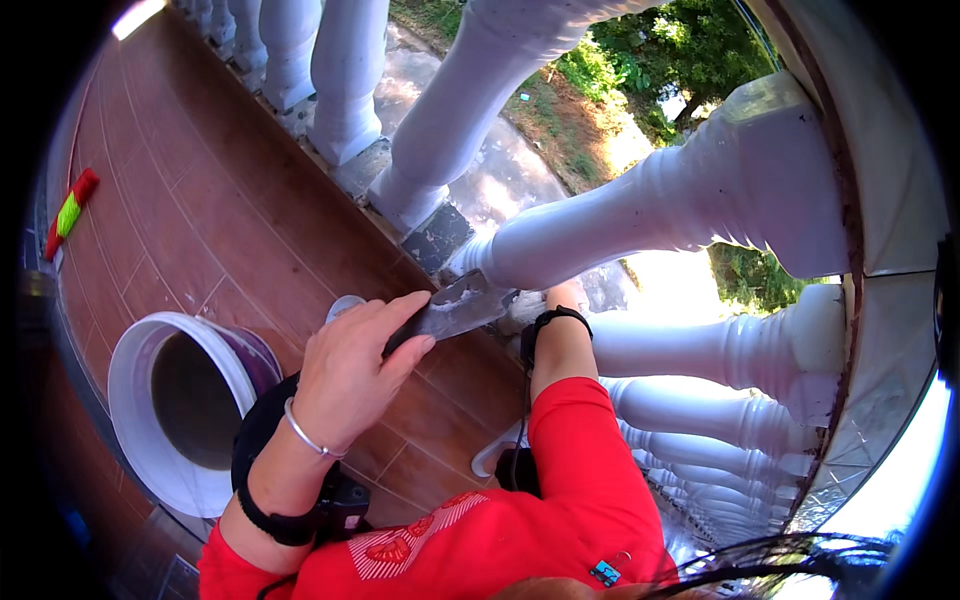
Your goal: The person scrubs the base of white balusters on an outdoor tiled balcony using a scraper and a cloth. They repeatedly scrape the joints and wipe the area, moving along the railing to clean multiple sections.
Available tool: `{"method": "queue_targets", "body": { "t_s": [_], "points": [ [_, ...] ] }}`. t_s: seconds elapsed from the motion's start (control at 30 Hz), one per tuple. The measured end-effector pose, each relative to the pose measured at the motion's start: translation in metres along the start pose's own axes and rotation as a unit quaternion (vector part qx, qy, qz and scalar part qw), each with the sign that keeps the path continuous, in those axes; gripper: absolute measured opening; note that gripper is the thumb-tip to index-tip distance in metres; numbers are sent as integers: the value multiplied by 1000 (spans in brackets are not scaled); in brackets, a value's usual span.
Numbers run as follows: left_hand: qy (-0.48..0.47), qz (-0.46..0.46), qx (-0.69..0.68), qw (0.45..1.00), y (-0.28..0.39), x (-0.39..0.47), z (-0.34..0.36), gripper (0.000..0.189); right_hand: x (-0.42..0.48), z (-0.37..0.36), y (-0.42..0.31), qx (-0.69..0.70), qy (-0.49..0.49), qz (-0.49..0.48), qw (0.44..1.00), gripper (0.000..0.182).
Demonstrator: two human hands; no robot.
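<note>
My left hand grips the dark handle of a putty knife with a wide metal blade. White residue marks the blade, and its tip lies at the foot of a white baluster. My right hand reaches through the gap between this baluster and a neighbouring one. Its fingers are hidden behind the nearer baluster, so what they touch cannot be seen. A greyish-white lump, perhaps cloth or the base of a post, shows beside my right wrist.
A white bucket of murky water stands on the brown tiled floor at left. A red and green object lies farther off. The balustrade's tiled rail runs along the right; a paved strip and plants lie beyond.
</note>
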State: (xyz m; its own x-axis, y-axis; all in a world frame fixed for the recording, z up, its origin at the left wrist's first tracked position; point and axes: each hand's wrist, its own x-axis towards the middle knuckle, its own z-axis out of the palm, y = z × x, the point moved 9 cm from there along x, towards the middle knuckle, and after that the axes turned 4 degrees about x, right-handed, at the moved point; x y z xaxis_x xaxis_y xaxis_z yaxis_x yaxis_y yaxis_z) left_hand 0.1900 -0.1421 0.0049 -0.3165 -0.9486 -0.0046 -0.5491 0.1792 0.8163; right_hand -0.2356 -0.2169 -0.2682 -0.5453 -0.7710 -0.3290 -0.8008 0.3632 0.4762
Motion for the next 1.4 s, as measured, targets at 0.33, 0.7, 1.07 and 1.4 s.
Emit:
{"method": "queue_targets", "body": {
  "t_s": [0.33, 0.7, 1.07, 1.4],
  "points": [
    [10, 30, -30, 999, 7, 1, 1, 33, -28, 8, 5, 98, -130, 65, 985, 37],
    [8, 4, -22, 1000, 0, -12, -11, 31, -164, -14, -43, -46, 275, -252, 927, 23],
    [17, 67, -17, 997, 12, -22, -7, 31, -245, 3, 40, -45, 309, -423, 851, 34],
    [20, 77, 10, 997, 18, -22, -5, 32, -200, -126, 1, -93, 303, -250, 915, 25]
  ]
}}
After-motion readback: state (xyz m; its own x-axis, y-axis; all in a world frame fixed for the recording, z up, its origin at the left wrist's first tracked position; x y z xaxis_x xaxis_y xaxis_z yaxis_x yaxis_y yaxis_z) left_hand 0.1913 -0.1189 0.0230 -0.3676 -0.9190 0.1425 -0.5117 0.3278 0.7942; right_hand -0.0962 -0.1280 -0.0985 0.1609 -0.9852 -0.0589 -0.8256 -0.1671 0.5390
